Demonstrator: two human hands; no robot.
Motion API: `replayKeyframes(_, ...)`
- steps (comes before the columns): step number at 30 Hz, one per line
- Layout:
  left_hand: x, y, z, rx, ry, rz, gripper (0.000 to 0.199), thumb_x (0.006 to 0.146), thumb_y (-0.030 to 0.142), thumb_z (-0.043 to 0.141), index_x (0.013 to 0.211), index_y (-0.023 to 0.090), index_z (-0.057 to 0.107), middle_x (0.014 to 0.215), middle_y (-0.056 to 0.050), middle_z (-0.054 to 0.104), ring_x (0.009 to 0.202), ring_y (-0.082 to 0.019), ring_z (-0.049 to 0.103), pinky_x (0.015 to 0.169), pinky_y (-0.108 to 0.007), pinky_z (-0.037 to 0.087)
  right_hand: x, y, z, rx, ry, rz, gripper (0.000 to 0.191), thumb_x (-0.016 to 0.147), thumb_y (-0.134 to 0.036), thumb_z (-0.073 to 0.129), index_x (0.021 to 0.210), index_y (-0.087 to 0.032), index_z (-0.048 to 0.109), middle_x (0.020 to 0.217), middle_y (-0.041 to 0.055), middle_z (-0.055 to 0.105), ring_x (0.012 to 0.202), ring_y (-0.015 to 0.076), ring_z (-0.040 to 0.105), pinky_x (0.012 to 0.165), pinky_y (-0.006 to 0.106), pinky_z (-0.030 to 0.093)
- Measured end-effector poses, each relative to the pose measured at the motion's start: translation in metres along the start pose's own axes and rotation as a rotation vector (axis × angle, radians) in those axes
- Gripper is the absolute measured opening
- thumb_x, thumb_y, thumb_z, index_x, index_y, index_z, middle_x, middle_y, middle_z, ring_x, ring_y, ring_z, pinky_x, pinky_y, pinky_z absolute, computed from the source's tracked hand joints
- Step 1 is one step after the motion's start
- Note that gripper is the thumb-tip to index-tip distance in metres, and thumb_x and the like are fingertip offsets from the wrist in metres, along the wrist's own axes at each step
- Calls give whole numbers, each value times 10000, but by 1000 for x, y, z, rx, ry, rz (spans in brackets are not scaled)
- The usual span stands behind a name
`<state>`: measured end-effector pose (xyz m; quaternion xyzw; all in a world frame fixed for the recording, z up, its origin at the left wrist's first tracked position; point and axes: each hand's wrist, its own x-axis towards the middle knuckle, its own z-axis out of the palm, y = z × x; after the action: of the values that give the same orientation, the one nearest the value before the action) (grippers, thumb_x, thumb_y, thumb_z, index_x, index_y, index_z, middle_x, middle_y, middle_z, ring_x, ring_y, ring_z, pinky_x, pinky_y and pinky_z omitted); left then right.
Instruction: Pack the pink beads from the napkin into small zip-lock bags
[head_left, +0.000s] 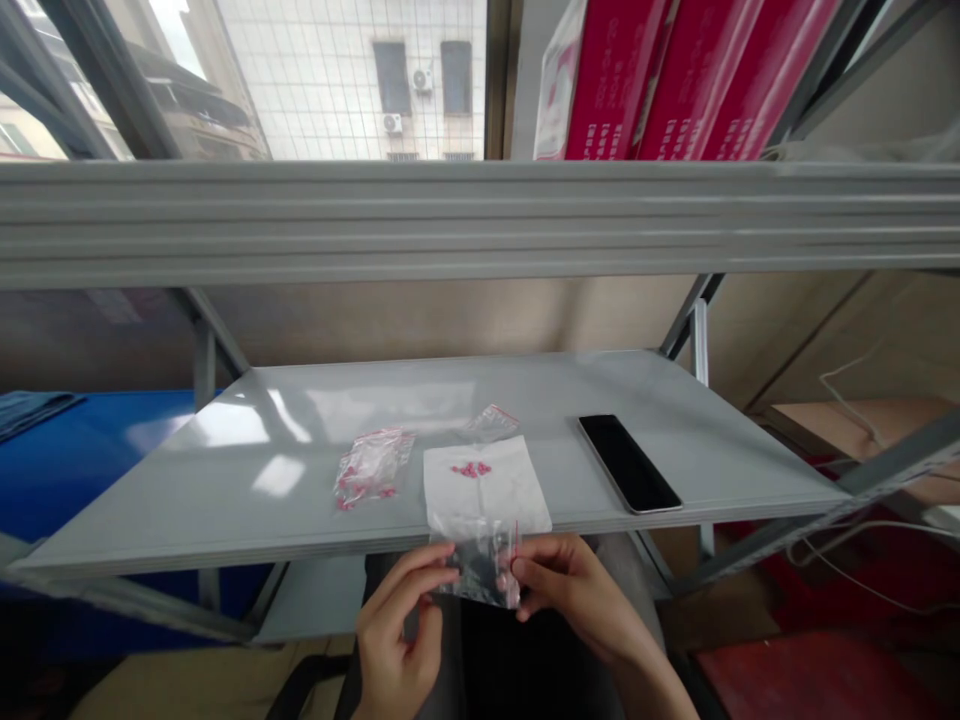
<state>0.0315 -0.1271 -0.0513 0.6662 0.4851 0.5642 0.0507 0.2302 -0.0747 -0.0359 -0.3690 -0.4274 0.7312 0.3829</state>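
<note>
Just off the shelf's front edge, a clear zip bag (480, 565) with a red seal line hangs between my two hands. My right hand (566, 590) pinches it by the red-lined end, thumb and fingers together. The fingers of my left hand (409, 620) are bent against its other end; the thumb sits lower. Behind the bag lies a white paper sheet (487, 490) with a small cluster of pink-red pieces (472, 469) on it. To its left is a pile of clear zip bags (373, 465) with similar pieces inside. Another clear bag (493, 422) lies behind the sheet.
A black-screened phone (628, 463) lies on the right part of the grey shelf board (300, 520). Above runs a thick grey beam (450, 225), with red boxes (660, 80) standing behind it. Metal struts frame both sides, and white cables (862, 590) hang at right.
</note>
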Motion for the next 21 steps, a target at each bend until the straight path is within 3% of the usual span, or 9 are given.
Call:
replayKeyframes(7, -6, 8, -4, 59, -74, -131, 332, 815, 68, 468, 914, 267, 715, 1081, -50, 746, 1046, -243, 704, 882, -367, 587, -2, 4, 10, -49, 85, -23, 332, 559, -418, 922, 615, -162, 719, 572, -19, 628, 438, 54, 446, 385, 161, 331)
replayKeyframes(10, -4, 23, -5, 1, -118, -228, 145, 872, 173, 525, 874, 241, 652, 834, -30, 708, 777, -200, 697, 691, -282, 571, -4, 6, 22, -116, 49, 7, 325, 571, -395, 911, 598, -158, 691, 513, -46, 567, 396, 38, 364, 377, 171, 264)
replayKeyframes(12, -1, 33, -5, -63, -213, -292, 168, 920, 246, 518, 771, 226, 593, 660, 7, 615, 604, -159, 620, 572, -235, 505, -5, 8, 29, -162, 27, -4, 311, 574, -360, 909, 581, -152, 678, 505, -47, 559, 417, 42, 379, 414, 177, 294)
replayKeyframes(16, 6, 40, -10, -108, -332, -330, 328, 963, 315, 477, 659, 199, 518, 592, 18, 550, 551, -131, 559, 544, -208, 432, -8, 10, 37, -228, -3, -40, 288, 584, -302, 898, 568, -141, 659, 560, -21, 608, 524, 80, 485, 526, 196, 373)
replayKeyframes(19, 9, 41, -10, -145, -435, -329, 343, 945, 342, 519, 635, 195, 517, 572, 16, 562, 536, -126, 561, 519, -192, 418, -10, 10, 38, -335, -5, -19, 248, 595, -249, 871, 559, -140, 652, 534, -32, 573, 514, 79, 456, 501, 198, 327)
replayKeyframes(21, 9, 42, -9, -140, -422, -339, 326, 933, 339, 540, 637, 201, 540, 562, 15, 571, 524, -133, 568, 507, -194, 424, -11, 11, 38, -391, -3, 1, 248, 590, -226, 860, 535, -142, 633, 497, -47, 524, 495, 73, 422, 482, 198, 297)
